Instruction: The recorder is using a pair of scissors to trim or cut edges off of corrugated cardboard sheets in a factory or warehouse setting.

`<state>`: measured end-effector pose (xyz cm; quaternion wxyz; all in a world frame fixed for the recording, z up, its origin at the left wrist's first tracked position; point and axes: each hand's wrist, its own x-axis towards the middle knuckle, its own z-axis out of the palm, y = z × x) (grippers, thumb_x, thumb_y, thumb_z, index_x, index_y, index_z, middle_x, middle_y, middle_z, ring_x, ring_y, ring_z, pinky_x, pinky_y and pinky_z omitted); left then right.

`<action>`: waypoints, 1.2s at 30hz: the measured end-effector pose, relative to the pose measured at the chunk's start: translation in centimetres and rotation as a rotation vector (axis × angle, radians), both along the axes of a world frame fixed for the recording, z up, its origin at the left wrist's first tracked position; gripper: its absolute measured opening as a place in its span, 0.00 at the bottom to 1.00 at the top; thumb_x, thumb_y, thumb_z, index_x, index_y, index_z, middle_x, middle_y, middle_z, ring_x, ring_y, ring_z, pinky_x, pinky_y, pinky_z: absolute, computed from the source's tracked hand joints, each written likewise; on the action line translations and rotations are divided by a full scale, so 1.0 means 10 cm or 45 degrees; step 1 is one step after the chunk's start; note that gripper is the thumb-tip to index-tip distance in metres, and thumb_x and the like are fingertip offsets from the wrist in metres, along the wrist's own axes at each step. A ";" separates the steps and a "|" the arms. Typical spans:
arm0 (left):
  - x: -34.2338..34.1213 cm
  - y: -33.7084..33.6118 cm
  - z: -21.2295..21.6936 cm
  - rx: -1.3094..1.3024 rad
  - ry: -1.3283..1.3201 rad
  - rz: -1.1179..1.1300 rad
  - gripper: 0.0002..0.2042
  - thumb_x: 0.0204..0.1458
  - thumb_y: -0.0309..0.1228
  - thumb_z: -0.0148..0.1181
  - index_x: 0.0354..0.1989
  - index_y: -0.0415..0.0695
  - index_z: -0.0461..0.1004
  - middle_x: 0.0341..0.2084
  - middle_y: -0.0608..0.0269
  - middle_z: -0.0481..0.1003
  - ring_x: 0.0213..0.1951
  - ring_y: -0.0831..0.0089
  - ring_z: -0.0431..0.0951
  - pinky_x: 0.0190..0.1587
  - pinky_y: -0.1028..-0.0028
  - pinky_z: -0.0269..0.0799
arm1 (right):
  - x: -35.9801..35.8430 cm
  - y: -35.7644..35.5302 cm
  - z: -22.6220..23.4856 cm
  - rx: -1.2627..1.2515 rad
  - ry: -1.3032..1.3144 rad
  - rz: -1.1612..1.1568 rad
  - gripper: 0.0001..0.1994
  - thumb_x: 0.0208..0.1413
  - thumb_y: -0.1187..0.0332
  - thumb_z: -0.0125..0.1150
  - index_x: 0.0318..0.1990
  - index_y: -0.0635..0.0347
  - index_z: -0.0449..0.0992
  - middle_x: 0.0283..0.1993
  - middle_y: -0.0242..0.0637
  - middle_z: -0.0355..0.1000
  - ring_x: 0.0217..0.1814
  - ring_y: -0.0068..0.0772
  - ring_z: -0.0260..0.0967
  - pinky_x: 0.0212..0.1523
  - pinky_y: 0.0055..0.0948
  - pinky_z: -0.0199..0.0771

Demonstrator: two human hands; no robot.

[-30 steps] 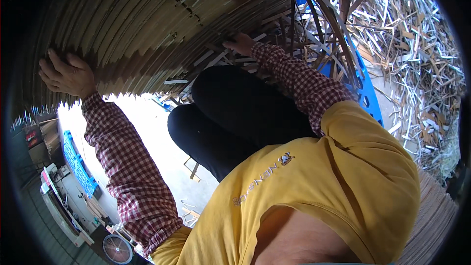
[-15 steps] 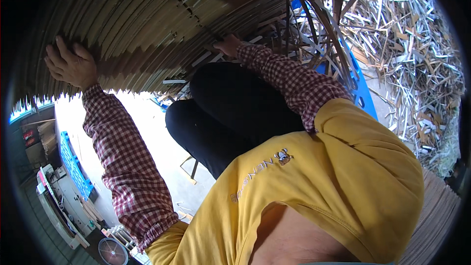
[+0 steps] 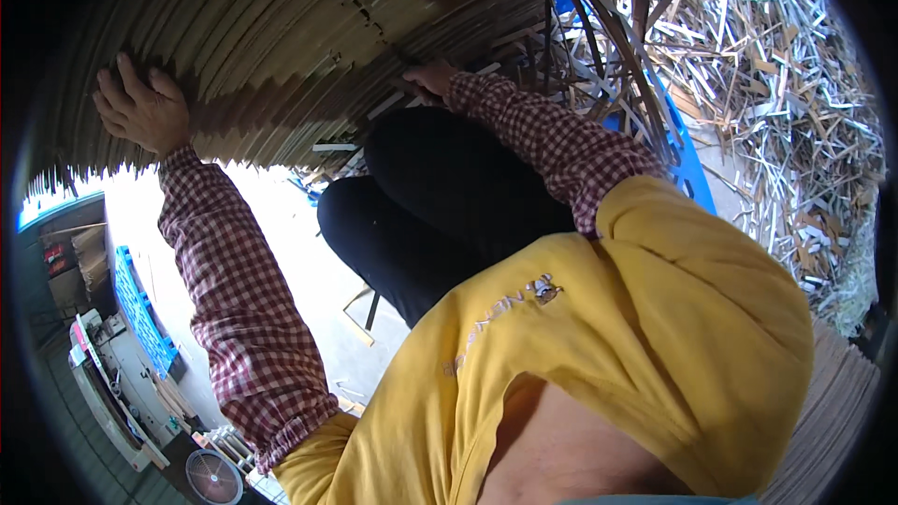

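A large stack of brown cardboard sheets (image 3: 271, 37), its many edges packed side by side, fills the top of the view. My left hand (image 3: 145, 105) lies against the stack's near left part, open, with fingers spread over the edges. Further right, my right hand (image 3: 433, 78) is at the stack's shaded lower side, just beyond my knees. Its fingers are bent together against the cardboard; what they pinch, if anything, is lost in shadow. Loose cardboard strips (image 3: 645, 0) hang down to the right of that hand.
A big heap of cut cardboard strips (image 3: 748, 112) covers the right side. Beside it stands a blue plastic pallet (image 3: 687, 164). At the left are another blue pallet (image 3: 145, 313), a machine (image 3: 112, 383) and a round fan (image 3: 213, 477). More stacked sheets (image 3: 823, 411) stand at lower right.
My left hand shifts slightly up and right, still flat on the stack. My right hand moves a little upward along the stack's lower side. The view tilts slightly.
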<state>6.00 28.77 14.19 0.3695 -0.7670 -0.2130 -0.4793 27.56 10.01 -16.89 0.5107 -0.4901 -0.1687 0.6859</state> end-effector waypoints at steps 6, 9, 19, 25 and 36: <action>-0.12 -0.08 0.15 0.068 -0.009 0.095 0.20 0.49 0.44 0.38 0.49 0.51 0.61 0.49 0.56 0.58 0.50 0.54 0.56 0.47 0.55 0.52 | 0.42 -1.50 -0.03 0.158 -0.960 0.012 0.20 0.39 0.68 0.55 0.43 0.65 0.65 0.35 0.47 0.68 0.36 0.36 0.66 0.35 0.32 0.65; -0.27 -0.11 0.04 -0.004 0.020 0.116 0.20 0.49 0.44 0.38 0.49 0.53 0.61 0.50 0.57 0.57 0.51 0.53 0.55 0.48 0.54 0.51 | 0.43 -1.92 0.17 -0.060 -1.503 0.144 0.18 0.40 0.64 0.53 0.42 0.61 0.67 0.33 0.52 0.68 0.36 0.47 0.66 0.35 0.36 0.65; -0.35 -0.09 0.07 0.034 0.021 0.082 0.19 0.49 0.44 0.39 0.50 0.54 0.60 0.50 0.57 0.58 0.51 0.54 0.55 0.48 0.54 0.50 | 0.52 -2.80 0.63 -0.435 -0.910 1.129 0.20 0.43 0.55 0.54 0.38 0.61 0.71 0.30 0.42 0.70 0.32 0.32 0.67 0.33 0.29 0.65; -0.27 -0.04 0.11 0.032 -0.013 0.092 0.19 0.49 0.44 0.39 0.48 0.53 0.62 0.50 0.57 0.57 0.51 0.54 0.54 0.49 0.54 0.50 | 0.67 -1.64 1.03 0.360 -1.069 0.388 0.21 0.44 0.53 0.53 0.37 0.62 0.71 0.23 0.34 0.66 0.25 0.24 0.63 0.27 0.20 0.65; -0.27 -0.06 0.06 0.083 -0.004 0.115 0.18 0.49 0.44 0.39 0.48 0.53 0.63 0.48 0.57 0.59 0.50 0.54 0.56 0.48 0.55 0.51 | 0.01 0.00 0.19 0.089 -0.885 0.290 0.27 0.44 0.46 0.48 0.29 0.68 0.72 0.25 0.43 0.69 0.25 0.34 0.66 0.29 0.33 0.67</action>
